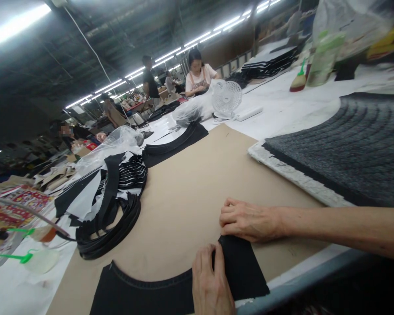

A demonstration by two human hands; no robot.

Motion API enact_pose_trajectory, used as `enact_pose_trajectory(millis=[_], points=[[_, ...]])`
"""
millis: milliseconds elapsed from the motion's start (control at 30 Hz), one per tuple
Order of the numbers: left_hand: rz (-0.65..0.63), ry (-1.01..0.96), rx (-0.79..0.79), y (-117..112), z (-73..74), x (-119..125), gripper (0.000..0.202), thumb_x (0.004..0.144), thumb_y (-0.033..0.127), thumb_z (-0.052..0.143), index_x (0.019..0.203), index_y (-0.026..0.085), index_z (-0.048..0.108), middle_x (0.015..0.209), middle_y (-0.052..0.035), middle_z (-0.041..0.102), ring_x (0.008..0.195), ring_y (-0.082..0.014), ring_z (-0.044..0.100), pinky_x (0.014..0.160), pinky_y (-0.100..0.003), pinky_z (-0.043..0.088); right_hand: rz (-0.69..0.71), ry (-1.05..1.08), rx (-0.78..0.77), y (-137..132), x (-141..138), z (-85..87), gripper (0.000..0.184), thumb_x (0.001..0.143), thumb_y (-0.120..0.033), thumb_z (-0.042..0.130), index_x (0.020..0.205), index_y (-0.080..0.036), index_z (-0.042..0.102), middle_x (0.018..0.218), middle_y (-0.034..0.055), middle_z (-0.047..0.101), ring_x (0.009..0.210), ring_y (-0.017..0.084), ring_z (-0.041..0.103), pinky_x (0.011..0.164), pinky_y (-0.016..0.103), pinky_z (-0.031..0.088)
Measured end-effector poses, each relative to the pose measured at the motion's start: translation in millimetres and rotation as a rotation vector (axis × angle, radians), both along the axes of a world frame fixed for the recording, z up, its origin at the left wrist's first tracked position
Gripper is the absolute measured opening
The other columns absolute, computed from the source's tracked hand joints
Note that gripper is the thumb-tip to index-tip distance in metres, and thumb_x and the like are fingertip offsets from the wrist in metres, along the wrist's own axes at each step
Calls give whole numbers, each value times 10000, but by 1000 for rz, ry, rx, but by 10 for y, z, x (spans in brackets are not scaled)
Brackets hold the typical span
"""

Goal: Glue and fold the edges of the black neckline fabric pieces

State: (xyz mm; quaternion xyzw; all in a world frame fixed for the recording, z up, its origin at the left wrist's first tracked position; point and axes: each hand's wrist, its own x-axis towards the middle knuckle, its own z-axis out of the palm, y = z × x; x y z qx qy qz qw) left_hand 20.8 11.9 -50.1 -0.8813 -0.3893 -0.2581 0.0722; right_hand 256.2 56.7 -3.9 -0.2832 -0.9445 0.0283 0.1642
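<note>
A flat black panel with a concave curved edge lies on tan board at the table's near edge. A narrow, puckered strip follows that curve. My left hand rests on the panel, its bent fingers pressing at the curved edge. Just beyond it, my right hand has its fingers drawn together at the panel's upper corner, pinching the edge there. My right fingertips partly hide that corner.
On the tan board sit a coil of black strips and stacked curved black pieces. Dark grey textured sheets lie on a slab at right. A white fan, a bottle and co-workers are farther back.
</note>
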Motion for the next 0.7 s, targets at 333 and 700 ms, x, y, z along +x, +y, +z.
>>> enact_pose_trajectory(millis=[333,700], points=[[55,163,-99,31,41,109,580,757,-38,523,1301,162,549,1015,-43,592,951,-213,484,890,-351,414,-6,-18,38,-62,42,2,217,932,-109,413,986,-168,615,866,51,611,811,184,512,859,370,336],[44,195,18,45,85,211,659,667,-47,569,1289,170,554,915,-20,575,838,-209,449,780,-376,400,-97,37,-55,-146,161,59,284,869,-72,410,1023,-165,629,929,70,615,874,188,547,873,375,338]])
